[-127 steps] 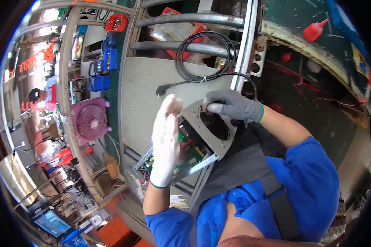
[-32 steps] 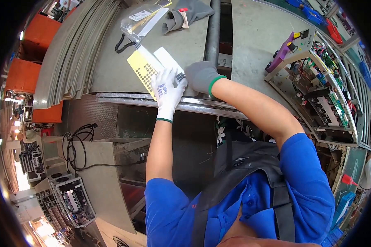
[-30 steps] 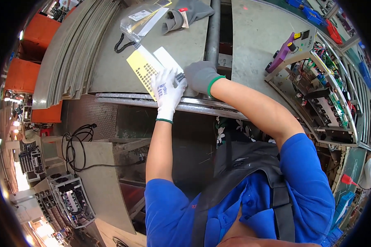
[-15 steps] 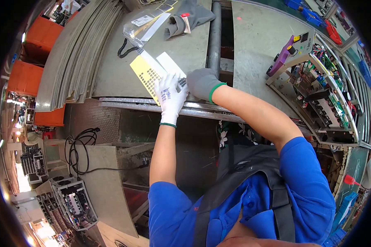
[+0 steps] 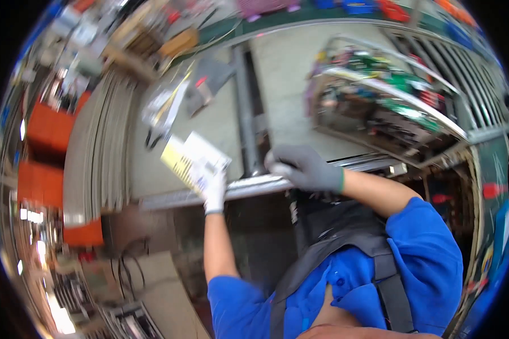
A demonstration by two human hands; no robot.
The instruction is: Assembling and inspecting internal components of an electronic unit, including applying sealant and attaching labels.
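Observation:
My left hand (image 5: 214, 189), in a white glove, is closed on label sheets over the near edge of the metal-topped table. One is a yellow sheet (image 5: 177, 163) with rows of dark dots; beside it lies a white sheet (image 5: 202, 148). My right hand (image 5: 302, 167), in a grey glove with a green cuff, hovers at the table edge, apart from the sheets. Its fingers are curled together, and blur hides whatever may be between them. To its far right stands an open-framed electronic unit (image 5: 387, 99) with green circuit boards.
A clear plastic bag (image 5: 163, 107) and a grey cloth item (image 5: 206, 85) lie farther back. Stacked grey panels (image 5: 96, 152) stand at the left, beside orange bins (image 5: 39, 181). A round bar (image 5: 246, 113) crosses the table; rollers (image 5: 452, 79) run at the far right.
My right hand has come away from the sheets and moved right. The left hand still holds them. The whole view has turned toward the right, bringing the electronic unit closer to the middle.

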